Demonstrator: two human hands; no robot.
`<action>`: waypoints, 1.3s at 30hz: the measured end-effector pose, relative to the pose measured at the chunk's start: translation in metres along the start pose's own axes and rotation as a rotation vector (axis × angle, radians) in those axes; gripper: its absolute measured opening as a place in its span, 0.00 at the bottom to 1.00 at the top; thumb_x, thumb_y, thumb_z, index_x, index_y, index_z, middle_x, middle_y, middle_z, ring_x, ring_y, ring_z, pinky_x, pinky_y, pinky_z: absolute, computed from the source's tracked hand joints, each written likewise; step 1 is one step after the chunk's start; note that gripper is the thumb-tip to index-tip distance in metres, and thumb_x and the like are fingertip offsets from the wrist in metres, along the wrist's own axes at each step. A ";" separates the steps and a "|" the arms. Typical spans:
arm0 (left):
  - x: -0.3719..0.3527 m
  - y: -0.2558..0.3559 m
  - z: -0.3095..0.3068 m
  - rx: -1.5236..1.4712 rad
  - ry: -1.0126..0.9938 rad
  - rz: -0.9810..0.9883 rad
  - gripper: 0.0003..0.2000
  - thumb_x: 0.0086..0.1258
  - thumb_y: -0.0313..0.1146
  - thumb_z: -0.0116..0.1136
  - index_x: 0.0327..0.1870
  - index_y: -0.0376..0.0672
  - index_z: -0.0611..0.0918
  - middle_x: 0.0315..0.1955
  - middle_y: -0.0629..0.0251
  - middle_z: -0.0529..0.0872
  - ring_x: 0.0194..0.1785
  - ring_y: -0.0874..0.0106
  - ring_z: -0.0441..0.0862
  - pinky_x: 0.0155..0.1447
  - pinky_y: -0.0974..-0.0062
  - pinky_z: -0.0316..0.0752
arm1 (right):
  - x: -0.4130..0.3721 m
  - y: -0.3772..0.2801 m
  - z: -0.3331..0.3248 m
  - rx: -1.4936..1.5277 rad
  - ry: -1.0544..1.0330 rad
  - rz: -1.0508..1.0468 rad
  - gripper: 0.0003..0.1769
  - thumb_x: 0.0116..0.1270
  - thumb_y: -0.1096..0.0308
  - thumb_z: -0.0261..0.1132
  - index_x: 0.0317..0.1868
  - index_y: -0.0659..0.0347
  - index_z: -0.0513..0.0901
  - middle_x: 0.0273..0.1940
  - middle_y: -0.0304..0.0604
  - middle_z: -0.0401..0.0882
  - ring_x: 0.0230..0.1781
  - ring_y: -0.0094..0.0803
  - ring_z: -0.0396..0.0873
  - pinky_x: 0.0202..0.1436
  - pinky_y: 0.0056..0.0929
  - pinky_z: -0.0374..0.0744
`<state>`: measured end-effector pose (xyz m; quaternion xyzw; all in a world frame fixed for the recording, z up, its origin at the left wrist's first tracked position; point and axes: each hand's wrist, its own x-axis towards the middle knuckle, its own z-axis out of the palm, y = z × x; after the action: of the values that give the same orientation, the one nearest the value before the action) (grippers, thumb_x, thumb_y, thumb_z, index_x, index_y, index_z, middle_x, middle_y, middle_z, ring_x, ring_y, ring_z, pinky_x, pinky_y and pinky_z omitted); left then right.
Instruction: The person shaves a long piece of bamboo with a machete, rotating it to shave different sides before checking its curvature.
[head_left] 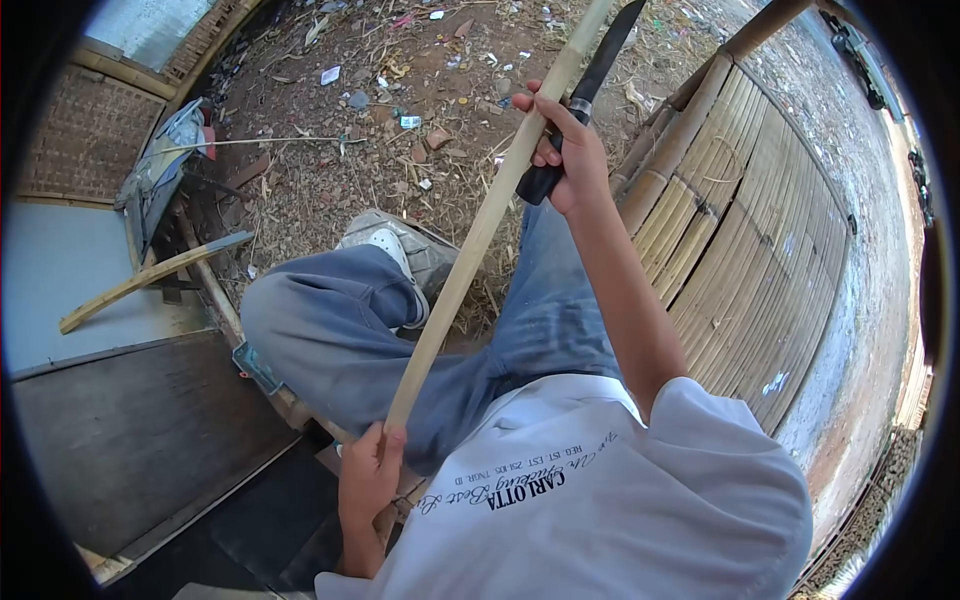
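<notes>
A long pale bamboo strip (pixel 468 262) runs slantwise across my lap and up past the top edge of the view. My left hand (pixel 370 475) is closed around its lower end, beside my left thigh. Farther up, my right hand (pixel 572 150) grips a knife (pixel 600 70) by its black handle, with the dark blade pointing up and away from me. The thumb and fingers of that same hand also touch the strip. Blade and strip lie nearly side by side there, with the blade to the right.
On the right stands a bench of bamboo slats (pixel 765 240). Littered dirt ground (pixel 400 100) spreads ahead, with stones and scraps. To the left are a wooden stick (pixel 150 283), a dark board (pixel 140 440) and a woven panel (pixel 90 135). My foot wears a white clog (pixel 390 250).
</notes>
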<state>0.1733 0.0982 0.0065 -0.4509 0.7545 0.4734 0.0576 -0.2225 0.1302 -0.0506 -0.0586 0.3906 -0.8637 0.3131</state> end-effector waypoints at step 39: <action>0.020 0.023 0.014 -0.303 -0.106 -0.148 0.21 0.81 0.42 0.46 0.27 0.36 0.74 0.13 0.73 0.68 0.17 0.84 0.64 0.22 0.80 0.57 | -0.015 -0.020 -0.027 -0.355 0.047 0.061 0.26 0.67 0.52 0.68 0.48 0.71 0.75 0.29 0.41 0.80 0.12 0.18 0.64 0.16 0.21 0.65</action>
<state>0.1396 0.0997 0.0039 -0.4829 0.6353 0.5993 0.0636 -0.2296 0.1663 -0.0530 -0.0808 0.5458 -0.7724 0.3145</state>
